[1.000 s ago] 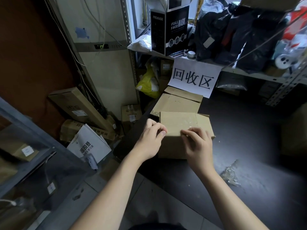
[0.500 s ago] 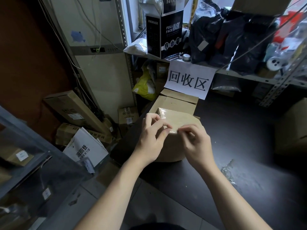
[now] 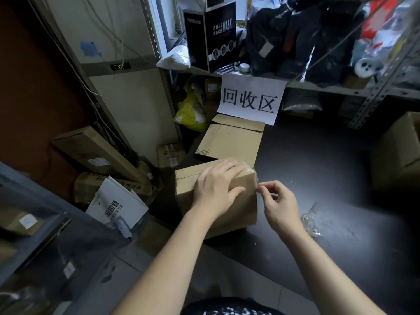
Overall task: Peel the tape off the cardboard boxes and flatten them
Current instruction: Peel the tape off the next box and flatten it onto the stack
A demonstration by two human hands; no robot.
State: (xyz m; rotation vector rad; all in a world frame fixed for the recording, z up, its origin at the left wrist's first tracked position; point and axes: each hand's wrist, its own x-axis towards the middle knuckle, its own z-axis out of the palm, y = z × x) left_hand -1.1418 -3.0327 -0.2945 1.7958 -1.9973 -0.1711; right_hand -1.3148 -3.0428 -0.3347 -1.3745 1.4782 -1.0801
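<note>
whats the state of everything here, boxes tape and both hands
small brown cardboard box: closed, taped, standing on dark table
clear tape strip: pinched at that box's right edge
left hand: flat, pressing on box top
right hand: pinching clear tape strip
flattened brown cardboard box: lying flat behind it
crumpled clear tape wad: loose on table

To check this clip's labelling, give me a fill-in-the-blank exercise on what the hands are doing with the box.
1. The left hand lies flat on the ____ of the cardboard box.
2. The right hand pinches the clear tape at the box's ____ edge.
3. The crumpled wad on the dark table is touched by ____ hand.
Missing: top; right; neither.
</note>
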